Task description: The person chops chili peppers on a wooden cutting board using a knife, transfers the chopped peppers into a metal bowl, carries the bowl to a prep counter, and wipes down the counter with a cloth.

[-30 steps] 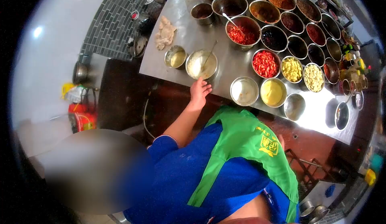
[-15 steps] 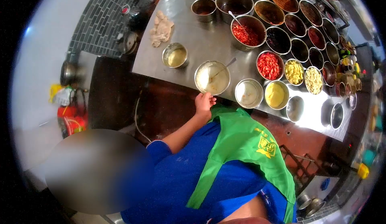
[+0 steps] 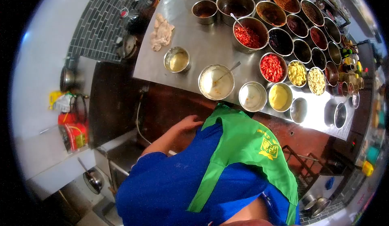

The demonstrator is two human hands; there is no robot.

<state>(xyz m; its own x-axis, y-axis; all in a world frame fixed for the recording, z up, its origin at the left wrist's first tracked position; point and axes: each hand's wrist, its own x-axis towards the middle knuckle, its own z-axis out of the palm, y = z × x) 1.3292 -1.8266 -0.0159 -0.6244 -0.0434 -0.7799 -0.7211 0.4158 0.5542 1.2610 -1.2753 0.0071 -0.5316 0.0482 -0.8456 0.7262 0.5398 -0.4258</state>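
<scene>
My left hand (image 3: 189, 123) hangs below the table edge, beside the green apron (image 3: 239, 134), with no object visible in it. The fingers look loosely extended, though their tips are partly hard to make out. Nearest to it on the table is a metal bowl (image 3: 216, 82) of white mixture with a spoon (image 3: 228, 72) leaning in it. A smaller metal bowl (image 3: 176, 59) with pale yellow contents stands to the left, and a bowl with whitish contents (image 3: 253, 96) to the right. My right hand is out of view.
Several metal pots of sauces and spices fill the table's far right. Bowls of chopped red peppers (image 3: 272, 67), yellow pieces (image 3: 296, 72) and pale cloves (image 3: 316, 81) stand closer. A crumpled cloth (image 3: 162, 32) lies at left. A ladle-like pan (image 3: 94, 180) sits lower left.
My left hand has let go of the rim of the bowl with white mixture and drawn back toward my body. A blurred shape at lower left is gone.
</scene>
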